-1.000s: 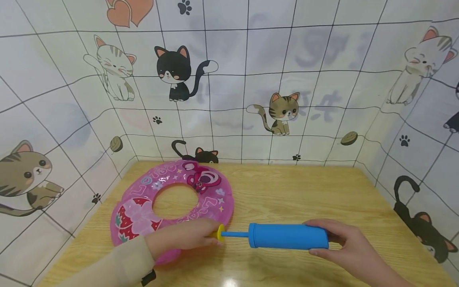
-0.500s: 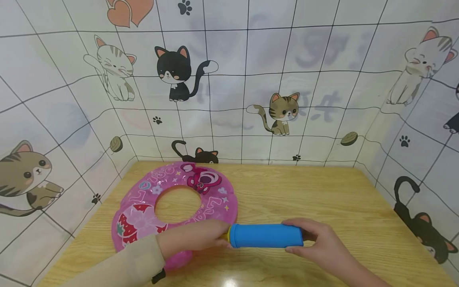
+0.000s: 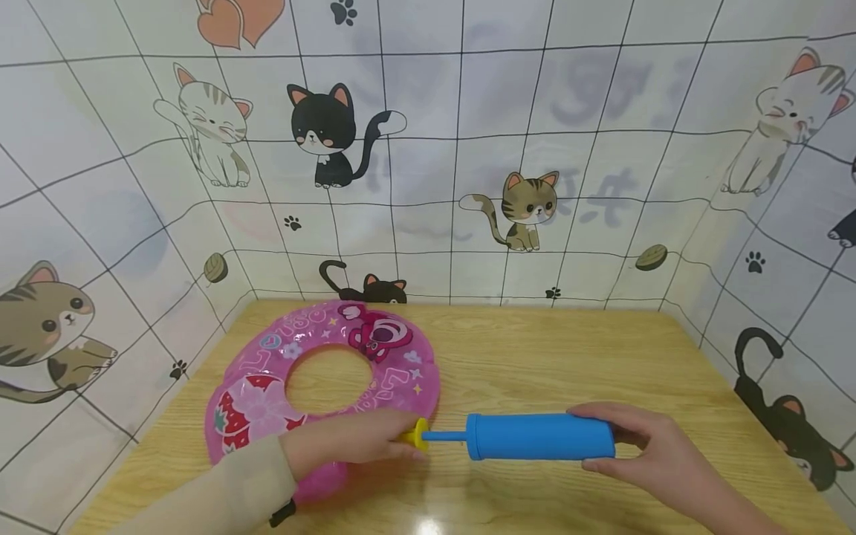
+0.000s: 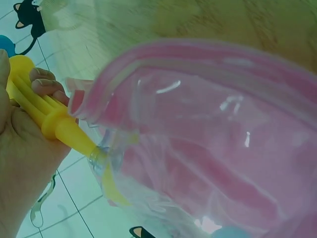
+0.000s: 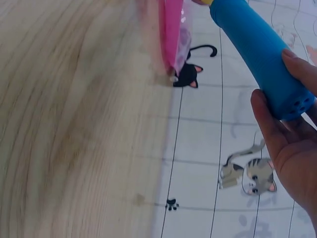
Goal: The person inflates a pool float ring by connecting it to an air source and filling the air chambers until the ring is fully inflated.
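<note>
A pink swim ring (image 3: 411, 371) printed with strawberries and a bear lies on the left of the table. My left hand (image 3: 364, 437) grips the yellow handle (image 4: 39, 101) of a hand pump, near the ring's front edge. In the left wrist view, the handle's tapered nozzle (image 4: 74, 138) goes into the clear valve (image 4: 103, 157) of the ring. My right hand (image 3: 658, 446) holds the far end of the blue pump barrel (image 3: 542, 437) between thumb and fingers. A stretch of thin blue rod (image 3: 444, 436) shows between handle and barrel. Small holes dot the barrel's end in the right wrist view.
The wood-grain table (image 3: 555, 357) is enclosed at the back and both sides by white grid-patterned walls (image 3: 421, 171) with cartoon cats. A small black object (image 3: 283, 513) shows under the left sleeve (image 3: 234, 483).
The right hand pushed the barrel left up to the yellow handle, then drew it back right, so the rod shows again. The swim ring and left hand shifted slightly right, then partly back.
</note>
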{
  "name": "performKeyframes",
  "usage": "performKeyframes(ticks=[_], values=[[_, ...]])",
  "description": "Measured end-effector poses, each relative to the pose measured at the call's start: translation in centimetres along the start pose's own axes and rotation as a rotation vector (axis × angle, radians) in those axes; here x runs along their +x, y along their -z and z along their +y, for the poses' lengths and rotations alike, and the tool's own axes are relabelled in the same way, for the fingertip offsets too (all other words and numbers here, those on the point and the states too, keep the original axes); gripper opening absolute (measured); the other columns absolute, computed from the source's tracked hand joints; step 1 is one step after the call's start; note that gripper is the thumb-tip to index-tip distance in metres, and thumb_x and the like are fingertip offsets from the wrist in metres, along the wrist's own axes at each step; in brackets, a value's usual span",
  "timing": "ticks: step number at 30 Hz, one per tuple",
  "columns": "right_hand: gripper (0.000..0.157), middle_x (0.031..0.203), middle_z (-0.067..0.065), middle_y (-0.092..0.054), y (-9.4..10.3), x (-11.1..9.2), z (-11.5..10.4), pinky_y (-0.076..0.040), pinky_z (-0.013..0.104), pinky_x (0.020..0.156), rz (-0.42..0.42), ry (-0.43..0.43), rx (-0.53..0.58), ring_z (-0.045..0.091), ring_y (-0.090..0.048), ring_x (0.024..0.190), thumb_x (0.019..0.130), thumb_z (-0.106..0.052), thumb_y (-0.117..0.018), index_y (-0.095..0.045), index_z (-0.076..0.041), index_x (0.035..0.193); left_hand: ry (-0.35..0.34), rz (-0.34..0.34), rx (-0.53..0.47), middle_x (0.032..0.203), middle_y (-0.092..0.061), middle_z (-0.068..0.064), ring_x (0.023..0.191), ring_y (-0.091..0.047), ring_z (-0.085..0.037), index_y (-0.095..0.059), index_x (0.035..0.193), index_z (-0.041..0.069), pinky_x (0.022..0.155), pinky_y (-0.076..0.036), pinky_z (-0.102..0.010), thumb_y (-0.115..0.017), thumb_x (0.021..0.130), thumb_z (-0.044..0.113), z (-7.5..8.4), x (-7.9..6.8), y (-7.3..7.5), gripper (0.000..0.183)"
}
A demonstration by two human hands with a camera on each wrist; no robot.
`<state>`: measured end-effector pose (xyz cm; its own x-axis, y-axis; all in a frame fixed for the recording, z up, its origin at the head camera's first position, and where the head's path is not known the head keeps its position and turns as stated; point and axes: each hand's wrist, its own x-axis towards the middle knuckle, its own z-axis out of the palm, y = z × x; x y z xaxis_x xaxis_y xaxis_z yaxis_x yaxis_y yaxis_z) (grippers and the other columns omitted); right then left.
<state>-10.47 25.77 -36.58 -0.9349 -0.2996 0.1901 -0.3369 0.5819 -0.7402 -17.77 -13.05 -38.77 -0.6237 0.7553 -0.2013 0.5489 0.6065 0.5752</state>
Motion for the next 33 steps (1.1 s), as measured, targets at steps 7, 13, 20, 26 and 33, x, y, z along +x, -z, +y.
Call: performKeyframes(ticks=[7, 13, 20, 26, 33], values=[[0.057, 0.124, -0.008, -0.061, 2.4, -1.5, 1.4, -0.054, 0.024, 0.074, 0.054, 0.032, -0.082, -0.004, -0.056, 0.103, 0.075, -0.019, -0.084, -0.064, -0.017, 0.128, -0.001, 0.005, 0.041, 0.081, -0.049, 0.011, 0.078, -0.049, -0.005, -0.055, 0.1, 0.022, 0.074, -0.045, -0.023, -0.061, 0.096, 0.038, -1.4, -0.4, 0.3, 0.018], [0.062, 0.128, 0.006, -0.059, 4.0, -2.5, 1.9, -0.054, 0.025, 0.074, 0.056, -0.037, -0.155, -0.003, -0.057, 0.104, 0.074, -0.02, -0.084, -0.061, -0.02, 0.131, 0.008, 0.017, 0.02, 0.079, -0.047, 0.01, 0.075, -0.048, -0.005, -0.053, 0.101, 0.023, 0.071, -0.044, -0.023, -0.064, 0.094, 0.039, -1.8, -0.8, 0.6, 0.021], [0.061, 0.129, 0.009, -0.059, 3.5, -2.1, 1.2, -0.054, 0.025, 0.074, 0.056, -0.073, -0.165, 0.014, -0.062, 0.104, 0.075, -0.028, -0.084, -0.061, -0.022, 0.131, -0.017, 0.026, -0.042, 0.08, -0.047, 0.01, 0.074, -0.049, -0.004, -0.049, 0.116, 0.022, 0.066, -0.045, -0.022, -0.07, 0.09, 0.04, -1.5, -0.7, 0.3, 0.038], [0.058, 0.124, 0.007, -0.062, 1.6, -1.0, 0.3, -0.054, 0.023, 0.074, 0.084, -0.017, -0.114, 0.006, -0.061, 0.102, 0.072, -0.027, -0.086, -0.065, -0.02, 0.126, -0.017, 0.033, -0.087, 0.087, -0.05, 0.008, 0.079, -0.05, -0.006, -0.048, 0.124, 0.016, 0.071, -0.046, -0.023, -0.073, 0.088, 0.035, -0.5, -0.2, 0.0, 0.048], [0.056, 0.124, 0.011, -0.062, -1.2, 0.4, -1.3, -0.054, 0.025, 0.075, 0.075, -0.012, 0.011, 0.03, -0.063, 0.104, 0.072, -0.025, -0.087, -0.066, -0.017, 0.123, 0.008, 0.06, -0.079, 0.14, -0.048, -0.009, 0.1, -0.054, -0.006, -0.03, 0.145, 0.015, 0.09, -0.047, -0.027, -0.074, 0.085, 0.044, 0.8, 0.4, -0.1, 0.08]])
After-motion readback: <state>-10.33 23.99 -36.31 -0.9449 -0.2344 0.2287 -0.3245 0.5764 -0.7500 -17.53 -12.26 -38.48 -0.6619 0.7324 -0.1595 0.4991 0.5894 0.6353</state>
